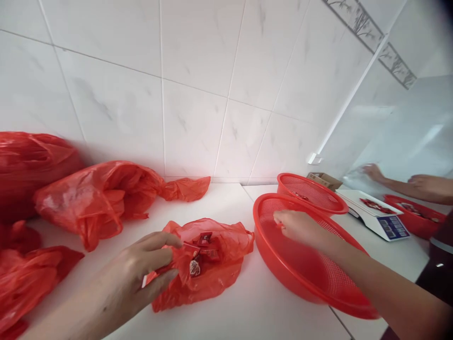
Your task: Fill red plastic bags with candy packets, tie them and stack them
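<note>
My left hand is at the near left side of a thin red plastic bag, its thumb and fingers closed round the bag's edge. A small white corner shows by the palm; what it belongs to is hidden. Inside the bag's opening lie several small dark-red printed packets. My right hand is over the far left part of a large red mesh basket, fingers curled and slightly blurred. Whether it holds anything is hidden.
Red plastic bags are heaped at the left by the tiled wall. Behind the large basket are a second red basket, a cardboard box and a digital scale with packets on it. Another person's hands are at the right, above another red basket.
</note>
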Motion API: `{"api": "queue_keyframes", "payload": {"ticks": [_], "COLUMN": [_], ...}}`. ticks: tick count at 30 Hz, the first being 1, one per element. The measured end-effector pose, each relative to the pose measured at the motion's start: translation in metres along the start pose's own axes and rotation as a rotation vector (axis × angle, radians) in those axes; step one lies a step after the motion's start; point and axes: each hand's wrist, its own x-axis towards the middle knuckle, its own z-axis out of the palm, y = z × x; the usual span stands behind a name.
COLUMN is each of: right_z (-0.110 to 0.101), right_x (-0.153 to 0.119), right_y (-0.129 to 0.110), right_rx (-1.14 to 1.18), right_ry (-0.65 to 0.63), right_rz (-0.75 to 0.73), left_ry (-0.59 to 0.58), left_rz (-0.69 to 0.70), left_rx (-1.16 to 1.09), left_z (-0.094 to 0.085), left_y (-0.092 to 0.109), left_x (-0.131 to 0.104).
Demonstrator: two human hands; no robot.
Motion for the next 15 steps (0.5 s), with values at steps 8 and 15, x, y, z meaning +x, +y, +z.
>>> {"api": "queue_keyframes", "payload": {"ticks": [8, 15], "right_z": [-0.007, 0.042], "right_x": [-0.012, -0.005], "right_y": [-0.098, -0.132], "right_rx": [-0.126, -0.195], "right_ry": [0.057, -0.019], "right_rz": [-0.487, -0.683], "left_ry": [0.011, 0.052], "left_rz": [-0.077, -0.073], "left_rx": [0.047, 0.051], "left_z": [-0.012, -0.009], "left_y": [0.005, 0.004], "left_x": [-0.011, -0.013]}}
